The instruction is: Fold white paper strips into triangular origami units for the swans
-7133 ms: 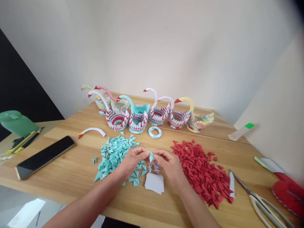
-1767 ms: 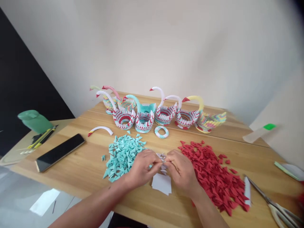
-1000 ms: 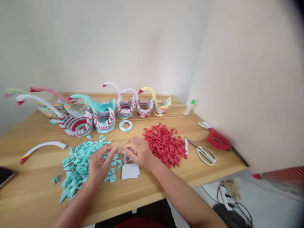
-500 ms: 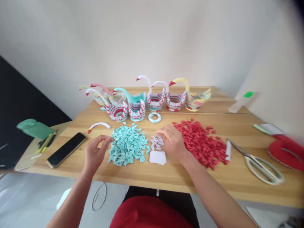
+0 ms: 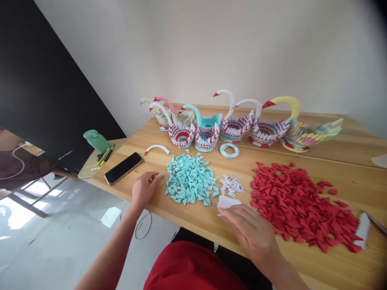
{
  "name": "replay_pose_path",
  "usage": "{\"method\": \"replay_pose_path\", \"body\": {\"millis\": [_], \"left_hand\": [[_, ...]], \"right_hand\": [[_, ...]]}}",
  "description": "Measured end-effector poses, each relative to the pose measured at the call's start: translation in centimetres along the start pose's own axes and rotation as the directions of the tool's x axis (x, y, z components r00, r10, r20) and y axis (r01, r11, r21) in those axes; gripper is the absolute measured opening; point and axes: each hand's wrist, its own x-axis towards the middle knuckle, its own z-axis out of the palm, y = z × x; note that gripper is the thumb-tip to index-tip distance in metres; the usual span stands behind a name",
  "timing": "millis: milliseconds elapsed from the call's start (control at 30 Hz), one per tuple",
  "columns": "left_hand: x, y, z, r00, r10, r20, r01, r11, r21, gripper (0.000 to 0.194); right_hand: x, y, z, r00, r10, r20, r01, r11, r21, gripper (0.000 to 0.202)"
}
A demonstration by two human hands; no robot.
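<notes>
My left hand (image 5: 145,187) is at the left of the pile of teal folded paper triangles (image 5: 190,177), with its fingers loosely curled and a gap at the thumb. A small teal piece (image 5: 163,176) stands just beyond its fingertips, seemingly apart from them. Palm down near the table's front edge, my right hand (image 5: 252,228) has its fingers drawn together at the stack of white paper slips (image 5: 228,201). The end of a teal folded piece (image 5: 220,215) shows at those fingertips; the thumb is mostly hidden. Small white folded triangles (image 5: 231,185) lie behind the slips.
A heap of red folded triangles (image 5: 299,201) spreads at the right. Several paper swans (image 5: 207,137) line the back, with a paper ring (image 5: 229,150) and a curved white neck piece (image 5: 157,147) in front. A phone (image 5: 123,168) and scissors (image 5: 375,222) lie at the sides.
The view has turned left. My right hand has moved from the white triangles toward the front, beside the white slips. My left hand has drawn slightly away from the teal pile.
</notes>
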Motion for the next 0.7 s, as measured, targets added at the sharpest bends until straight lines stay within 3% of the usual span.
{"method": "replay_pose_path", "body": {"millis": [167, 233, 300, 367, 467, 567, 700], "left_hand": [[0.9, 0.3, 1.0, 0.996, 0.084, 0.009, -0.084, 0.995, 0.045, 0.019], [0.8, 0.2, 1.1, 0.996, 0.086, -0.020, -0.087, 0.995, -0.053, 0.017], [0.5, 0.4, 0.7, 0.999, 0.027, -0.023, -0.033, 0.958, -0.287, 0.018], [-0.2, 1.0, 0.0, 0.996, -0.055, 0.075, 0.089, 0.808, -0.582, 0.023], [-1.3, 2.7, -1.1, 0.941, -0.027, 0.337, 0.317, 0.417, -0.852, 0.031], [-2.0, 4.2, -1.8, 0.886, 0.020, 0.464, 0.460, 0.099, -0.882, 0.030], [-2.2, 4.7, -1.8, 0.841, 0.073, 0.536, 0.541, -0.134, -0.830, 0.034]], "right_hand": [[-0.8, 0.0, 1.4, 1.000, -0.003, -0.007, 0.003, 0.999, 0.033, 0.036], [-1.1, 0.2, 1.7, 1.000, 0.002, -0.009, -0.001, 0.999, 0.052, 0.036], [-1.4, 0.5, 2.1, 1.000, 0.008, 0.005, -0.008, 0.997, 0.080, 0.039], [-1.6, 0.7, 2.7, 1.000, 0.010, 0.027, -0.013, 0.995, 0.101, 0.044], [-1.5, 0.9, 3.6, 0.999, 0.001, 0.053, -0.008, 0.992, 0.124, 0.048], [-0.7, 0.8, 4.3, 0.997, -0.024, 0.074, 0.012, 0.988, 0.155, 0.043], [0.3, 0.3, 4.8, 0.993, -0.071, 0.093, 0.057, 0.988, 0.145, 0.033]]}}
